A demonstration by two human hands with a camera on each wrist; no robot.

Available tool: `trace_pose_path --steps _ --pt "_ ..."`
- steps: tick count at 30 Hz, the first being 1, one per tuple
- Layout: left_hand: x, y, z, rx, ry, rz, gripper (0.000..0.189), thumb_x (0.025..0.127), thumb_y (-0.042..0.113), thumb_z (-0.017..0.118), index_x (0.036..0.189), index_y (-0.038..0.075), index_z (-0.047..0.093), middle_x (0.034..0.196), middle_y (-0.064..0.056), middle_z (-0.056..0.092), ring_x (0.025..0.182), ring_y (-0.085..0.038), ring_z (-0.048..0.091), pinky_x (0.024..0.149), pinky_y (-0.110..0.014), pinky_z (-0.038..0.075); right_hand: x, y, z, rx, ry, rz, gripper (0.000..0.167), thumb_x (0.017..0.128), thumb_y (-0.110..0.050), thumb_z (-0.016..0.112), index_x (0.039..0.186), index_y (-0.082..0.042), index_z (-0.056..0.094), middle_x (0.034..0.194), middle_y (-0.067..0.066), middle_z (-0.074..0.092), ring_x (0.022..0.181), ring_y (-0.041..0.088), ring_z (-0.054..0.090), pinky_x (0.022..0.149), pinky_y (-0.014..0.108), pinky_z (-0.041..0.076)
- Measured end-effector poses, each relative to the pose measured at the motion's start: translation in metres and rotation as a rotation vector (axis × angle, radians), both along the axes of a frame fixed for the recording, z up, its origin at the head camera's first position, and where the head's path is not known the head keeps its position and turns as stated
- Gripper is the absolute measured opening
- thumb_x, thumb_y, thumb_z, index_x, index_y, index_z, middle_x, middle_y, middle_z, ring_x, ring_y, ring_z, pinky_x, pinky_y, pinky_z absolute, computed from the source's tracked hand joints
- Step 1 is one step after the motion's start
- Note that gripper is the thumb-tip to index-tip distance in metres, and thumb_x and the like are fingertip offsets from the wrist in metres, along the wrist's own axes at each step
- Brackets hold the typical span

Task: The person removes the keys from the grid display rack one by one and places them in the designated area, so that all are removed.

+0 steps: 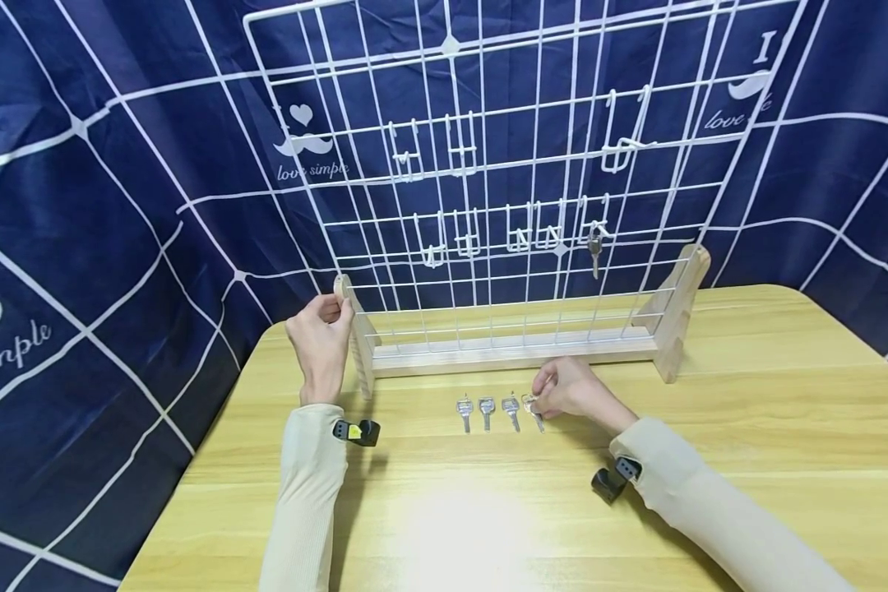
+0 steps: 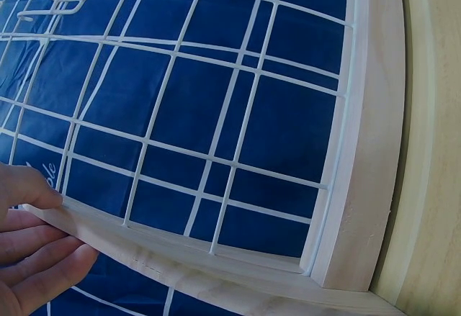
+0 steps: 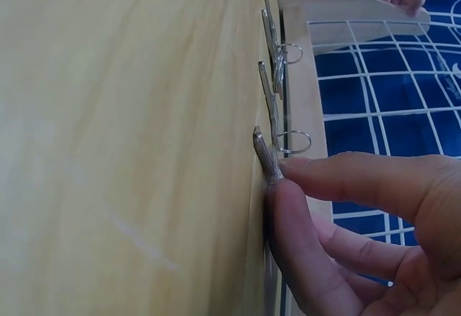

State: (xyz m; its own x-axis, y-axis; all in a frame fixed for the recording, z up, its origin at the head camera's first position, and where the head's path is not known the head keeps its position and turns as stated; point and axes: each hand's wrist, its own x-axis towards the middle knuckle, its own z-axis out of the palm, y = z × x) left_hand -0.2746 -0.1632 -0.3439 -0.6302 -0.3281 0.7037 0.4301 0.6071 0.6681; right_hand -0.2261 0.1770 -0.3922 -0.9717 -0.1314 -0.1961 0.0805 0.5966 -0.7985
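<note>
My left hand grips the top of the left wooden upright of a wire grid rack. In the left wrist view, the thumb lies on one face of this wood and the fingers on the other. My right hand pinches a silver key by its head between thumb and forefinger, low over the table, blade pointing toward my body. Beside it, in a row to the left, lie three more silver keys with small rings. Another key hangs from a hook on the grid.
The white wire grid leans back above its wooden base bar. Several white hooks hang on it at different heights. A right wooden upright stands on the wood-grain table. Behind is a blue patterned curtain.
</note>
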Motion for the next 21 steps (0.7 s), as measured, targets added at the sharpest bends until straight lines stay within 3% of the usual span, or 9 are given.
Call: trace_pose_path --steps 9,21 --pt "-0.0002 0.0002 0.0021 -0.002 0.0 -0.003 0.013 0.093 -0.002 0.073 0.094 -0.014 0.078 0.088 -0.026 0.078 0.078 -0.04 0.08 0.069 -0.003 0.039 0.0073 0.0011 0.0018 -0.018 -0.023 0.026 0.044 0.081 0.014 0.085 0.119 0.016 0.061 0.086 0.019 0.065 0.062 0.021 0.073 0.065 0.033 0.063" --pt "0.0003 0.0005 0.0006 0.004 0.0 -0.003 0.013 0.093 -0.003 0.073 0.095 -0.014 0.078 0.087 -0.026 0.078 0.077 -0.041 0.08 0.069 -0.001 0.038 0.0083 -0.0047 -0.0036 -0.07 -0.054 -0.005 0.025 0.089 0.016 0.077 0.106 0.011 0.06 0.077 0.02 0.07 0.058 0.018 0.071 0.061 0.032 0.063"
